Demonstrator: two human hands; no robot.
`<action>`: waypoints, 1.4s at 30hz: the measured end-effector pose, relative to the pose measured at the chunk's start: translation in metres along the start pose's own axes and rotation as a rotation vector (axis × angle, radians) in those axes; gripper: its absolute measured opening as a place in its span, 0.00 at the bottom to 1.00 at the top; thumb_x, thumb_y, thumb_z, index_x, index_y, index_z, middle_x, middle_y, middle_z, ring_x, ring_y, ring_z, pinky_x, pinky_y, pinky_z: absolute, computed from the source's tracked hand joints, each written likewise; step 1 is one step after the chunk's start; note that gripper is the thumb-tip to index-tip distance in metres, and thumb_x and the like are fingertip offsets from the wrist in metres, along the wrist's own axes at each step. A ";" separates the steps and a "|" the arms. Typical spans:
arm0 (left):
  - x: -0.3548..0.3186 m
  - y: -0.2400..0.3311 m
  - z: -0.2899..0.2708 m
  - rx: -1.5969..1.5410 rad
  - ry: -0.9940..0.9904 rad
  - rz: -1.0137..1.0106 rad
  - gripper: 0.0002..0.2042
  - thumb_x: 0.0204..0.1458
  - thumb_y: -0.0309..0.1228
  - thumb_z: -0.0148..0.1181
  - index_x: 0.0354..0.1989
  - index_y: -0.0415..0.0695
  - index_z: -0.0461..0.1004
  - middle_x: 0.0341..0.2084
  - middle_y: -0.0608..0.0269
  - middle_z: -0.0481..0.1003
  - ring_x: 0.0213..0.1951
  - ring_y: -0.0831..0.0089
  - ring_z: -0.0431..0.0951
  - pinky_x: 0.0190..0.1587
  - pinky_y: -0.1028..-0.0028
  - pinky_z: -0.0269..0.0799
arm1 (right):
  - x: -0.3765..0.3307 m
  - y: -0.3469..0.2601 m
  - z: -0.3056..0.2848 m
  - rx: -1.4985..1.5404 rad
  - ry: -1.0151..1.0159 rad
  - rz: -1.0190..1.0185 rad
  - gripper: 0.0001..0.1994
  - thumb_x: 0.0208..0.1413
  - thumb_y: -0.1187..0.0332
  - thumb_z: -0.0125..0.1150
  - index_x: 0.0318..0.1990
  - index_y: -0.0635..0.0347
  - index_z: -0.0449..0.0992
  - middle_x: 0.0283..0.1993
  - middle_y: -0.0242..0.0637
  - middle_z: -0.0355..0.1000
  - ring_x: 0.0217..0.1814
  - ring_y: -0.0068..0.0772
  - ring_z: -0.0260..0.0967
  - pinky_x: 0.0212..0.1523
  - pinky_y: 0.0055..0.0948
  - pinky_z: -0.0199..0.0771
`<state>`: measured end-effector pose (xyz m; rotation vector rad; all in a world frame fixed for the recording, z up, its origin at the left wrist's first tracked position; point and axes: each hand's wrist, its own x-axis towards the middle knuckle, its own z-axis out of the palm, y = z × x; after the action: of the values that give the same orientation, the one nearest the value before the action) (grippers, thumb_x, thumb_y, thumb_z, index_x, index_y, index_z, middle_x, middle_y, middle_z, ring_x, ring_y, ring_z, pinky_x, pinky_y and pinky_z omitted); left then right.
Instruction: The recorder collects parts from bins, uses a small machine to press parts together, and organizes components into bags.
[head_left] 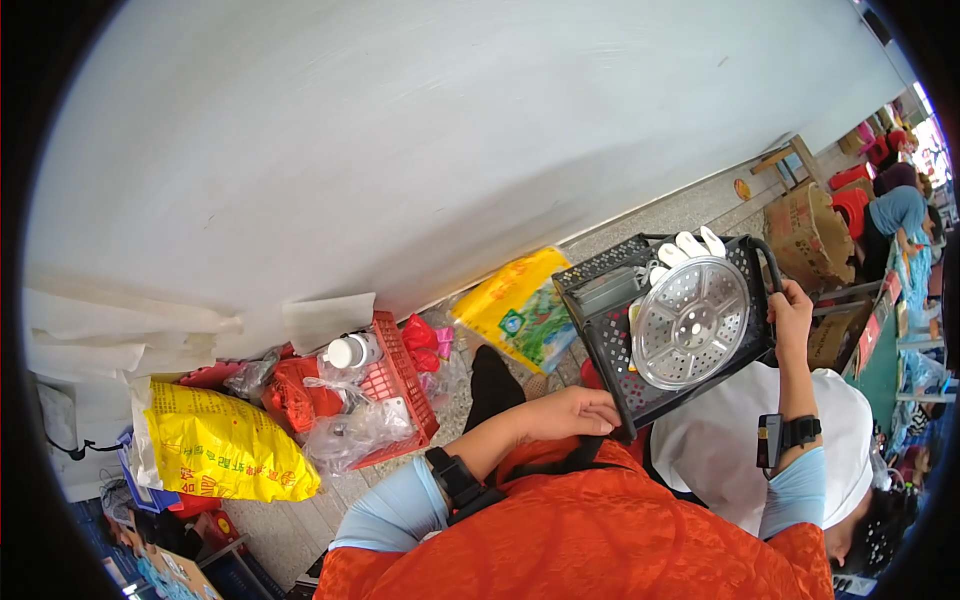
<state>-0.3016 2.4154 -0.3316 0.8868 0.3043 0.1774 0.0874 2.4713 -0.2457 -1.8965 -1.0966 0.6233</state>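
Holding up a black basket [650, 405] at its two ends, the person had both hands occupied in front of an orange top [600, 510]. The right hand [793, 312] was clenched on the handle side at the far right of the basket, while the left hand [575, 410] had its fingers curled against the near left corner, their undersides hidden from view. The basket lay between the hands, above and to the right of the left one, and its long axis seemed to run from left to right, climbing away toward the upper right. Inside it, a round perforated metal plate [692, 325] leaned toward the right end, so the right hand was the nearer of the two to it, though neither hand touched it. A few white rounded pieces [690, 244] stuck up beyond the plate's far edge; what they were could not be told. A grey piece [612, 290] sat at the left end. Below and beyond the basket's left side, a yellow and green bag [520, 310] lay on the floor [625, 225] near the pale wall [400, 150]. Well to the left stood a red crate [405, 365] with a white bottle [345, 352], and a full yellow sack [230, 450] just beside it.
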 end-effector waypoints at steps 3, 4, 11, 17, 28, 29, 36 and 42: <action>0.008 0.005 0.001 0.013 0.011 -0.012 0.14 0.57 0.28 0.53 0.51 0.38 0.68 0.49 0.58 0.72 0.53 0.73 0.70 0.59 0.75 0.62 | 0.007 -0.003 -0.005 -0.043 0.006 -0.018 0.07 0.46 0.77 0.51 0.33 0.64 0.75 0.21 0.25 0.65 0.19 0.14 0.58 0.20 0.17 0.58; 0.010 0.005 0.000 0.016 0.011 -0.014 0.14 0.57 0.28 0.53 0.51 0.38 0.68 0.49 0.58 0.72 0.53 0.73 0.70 0.59 0.75 0.62 | 0.011 -0.004 -0.005 -0.061 0.008 -0.033 0.07 0.46 0.77 0.51 0.33 0.64 0.75 0.21 0.25 0.66 0.19 0.14 0.58 0.20 0.17 0.58; 0.027 0.005 -0.006 0.055 -0.005 -0.089 0.15 0.57 0.28 0.54 0.51 0.37 0.69 0.49 0.56 0.72 0.53 0.73 0.71 0.59 0.74 0.63 | 0.015 0.006 -0.011 -0.120 0.028 -0.020 0.07 0.47 0.76 0.51 0.33 0.64 0.75 0.21 0.25 0.66 0.19 0.14 0.59 0.20 0.17 0.59; 0.023 0.002 -0.019 0.083 0.010 -0.140 0.15 0.57 0.27 0.55 0.52 0.37 0.68 0.50 0.55 0.72 0.54 0.71 0.71 0.59 0.73 0.63 | 0.028 0.024 0.014 -0.021 -0.040 0.049 0.08 0.46 0.77 0.52 0.34 0.64 0.76 0.21 0.25 0.67 0.18 0.13 0.58 0.20 0.17 0.59; -0.007 -0.037 -0.116 -0.109 0.612 -0.327 0.13 0.57 0.33 0.55 0.49 0.42 0.72 0.44 0.58 0.76 0.46 0.69 0.76 0.46 0.71 0.71 | 0.082 0.136 0.224 -0.034 -0.217 0.040 0.09 0.43 0.73 0.58 0.33 0.67 0.77 0.24 0.41 0.73 0.27 0.28 0.70 0.31 0.28 0.68; -0.005 -0.046 -0.133 -0.101 0.597 -0.336 0.13 0.57 0.33 0.55 0.49 0.42 0.72 0.44 0.58 0.76 0.46 0.69 0.76 0.46 0.71 0.71 | 0.089 0.150 0.241 -0.060 -0.216 0.031 0.09 0.43 0.73 0.58 0.33 0.67 0.77 0.25 0.44 0.73 0.27 0.32 0.71 0.32 0.30 0.69; 0.034 -0.074 -0.236 -0.038 0.904 -0.452 0.09 0.58 0.32 0.55 0.43 0.41 0.72 0.35 0.57 0.78 0.36 0.69 0.80 0.37 0.73 0.75 | 0.119 0.207 0.329 -0.223 -0.146 -0.026 0.10 0.44 0.73 0.58 0.37 0.66 0.76 0.29 0.48 0.74 0.32 0.46 0.73 0.35 0.37 0.71; 0.092 -0.062 -0.276 -0.111 0.862 -0.215 0.08 0.55 0.28 0.58 0.40 0.40 0.71 0.32 0.57 0.78 0.31 0.71 0.79 0.30 0.74 0.78 | 0.169 0.203 0.320 -0.218 -0.077 0.119 0.11 0.46 0.74 0.56 0.39 0.65 0.76 0.38 0.53 0.74 0.44 0.55 0.71 0.47 0.44 0.70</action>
<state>-0.3049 2.6049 -0.5615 0.6200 1.1751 0.3689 0.0259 2.6968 -0.5881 -2.1535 -1.1456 0.6705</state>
